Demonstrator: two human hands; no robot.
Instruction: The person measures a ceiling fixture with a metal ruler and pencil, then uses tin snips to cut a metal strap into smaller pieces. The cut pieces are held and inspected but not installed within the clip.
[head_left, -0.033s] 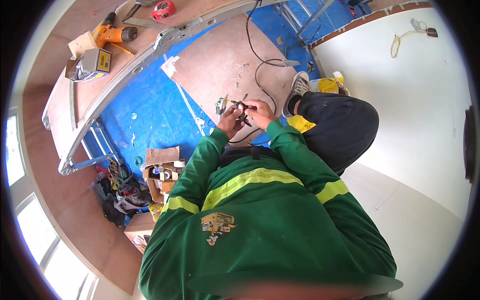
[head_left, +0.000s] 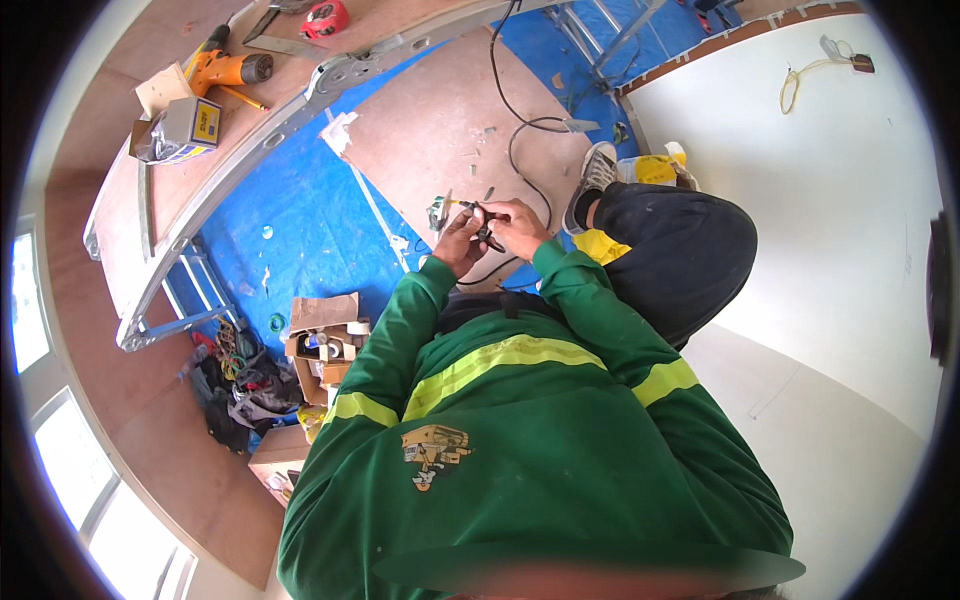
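My left hand (head_left: 457, 245) and my right hand (head_left: 519, 230) meet in front of my waist, fingers closed around a small black object (head_left: 487, 236). Dark prong-like ends of it stick out below the fingers; its exact kind is too small to make out. A short yellow piece (head_left: 461, 203) runs from the fingertips toward a small green and silvery item (head_left: 439, 212), just beyond my left hand. Whether these parts are joined I cannot tell.
A plywood sheet (head_left: 420, 115) with scraps and a black cable (head_left: 512, 150) lies on blue sheeting (head_left: 290, 220). At left, a workbench (head_left: 110, 215) carries an orange drill (head_left: 228, 70), an opened box (head_left: 190, 128) and a red tape measure (head_left: 325, 19). Cardboard boxes (head_left: 325, 313) stand beside my left arm.
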